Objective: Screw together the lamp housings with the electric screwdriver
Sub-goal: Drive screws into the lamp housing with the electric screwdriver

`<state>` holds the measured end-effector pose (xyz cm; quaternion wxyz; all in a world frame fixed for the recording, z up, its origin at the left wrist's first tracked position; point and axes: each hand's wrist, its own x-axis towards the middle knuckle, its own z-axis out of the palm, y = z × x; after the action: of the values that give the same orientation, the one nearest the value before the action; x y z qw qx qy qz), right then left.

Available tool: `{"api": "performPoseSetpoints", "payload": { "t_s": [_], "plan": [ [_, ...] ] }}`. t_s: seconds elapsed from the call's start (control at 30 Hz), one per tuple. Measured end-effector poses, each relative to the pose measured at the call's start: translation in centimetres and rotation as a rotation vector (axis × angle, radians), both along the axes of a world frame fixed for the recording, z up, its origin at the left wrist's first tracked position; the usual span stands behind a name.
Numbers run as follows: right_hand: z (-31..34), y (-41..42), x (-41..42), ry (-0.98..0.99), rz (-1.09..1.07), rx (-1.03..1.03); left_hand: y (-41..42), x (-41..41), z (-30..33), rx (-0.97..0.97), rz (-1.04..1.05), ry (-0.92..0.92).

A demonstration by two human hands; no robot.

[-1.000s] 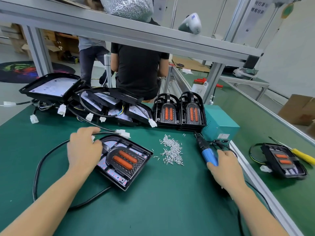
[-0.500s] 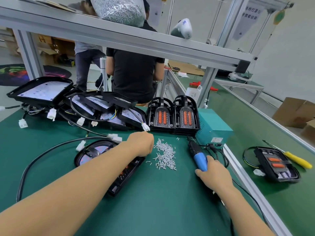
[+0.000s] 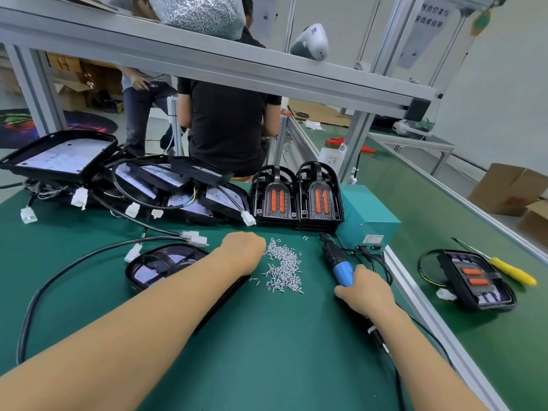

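A black lamp housing (image 3: 154,269) lies on the green mat, mostly hidden under my left forearm. My left hand (image 3: 244,247) reaches over it to the left edge of a pile of small silver screws (image 3: 283,269); its fingers are curled down at the pile, and I cannot see whether they pinch a screw. My right hand (image 3: 366,292) grips the blue handle of the electric screwdriver (image 3: 338,264), which lies low over the mat with its black tip pointing away from me.
Open housings with white connectors (image 3: 166,185) are heaped at the back left. Two upright housings (image 3: 296,197) stand beside a teal power box (image 3: 367,215). Another housing (image 3: 477,280) and a yellow screwdriver (image 3: 510,269) lie at right. A person sits behind the bench.
My left hand left the housing and crossed right to the screw pile. My right hand kept its grip on the screwdriver and barely moved.
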<state>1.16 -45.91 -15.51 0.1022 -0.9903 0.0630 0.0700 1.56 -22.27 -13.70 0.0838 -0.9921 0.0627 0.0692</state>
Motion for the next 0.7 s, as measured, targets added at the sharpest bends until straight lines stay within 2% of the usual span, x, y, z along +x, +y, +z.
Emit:
{"api": "performPoseSetpoints", "payload": {
  "t_s": [0.23,0.37,0.43,0.5,0.6,0.7],
  "plan": [
    [0.4,0.2,0.3,0.091,-0.025,0.072,-0.2,-0.2,0.0,0.095,-0.075,0.118],
    [0.7,0.6,0.3,0.098,-0.02,0.082,0.0,-0.5,0.1,-0.028,-0.059,0.097],
    [0.8,0.7,0.4,0.1,-0.024,0.187,0.5,-0.6,0.4,-0.204,-0.007,0.068],
    [1.2,0.8,0.4,0.097,-0.039,0.423,1.1,-0.7,0.7,-0.461,0.062,0.012],
    [2.1,1.4,0.2,0.144,-0.072,0.833,2.2,-1.4,1.6,-0.986,0.191,-0.058],
    [3.8,2.8,-0.3,0.152,-0.057,1.049,3.7,-2.8,2.5,-1.47,0.316,-0.065]
  ]
}}
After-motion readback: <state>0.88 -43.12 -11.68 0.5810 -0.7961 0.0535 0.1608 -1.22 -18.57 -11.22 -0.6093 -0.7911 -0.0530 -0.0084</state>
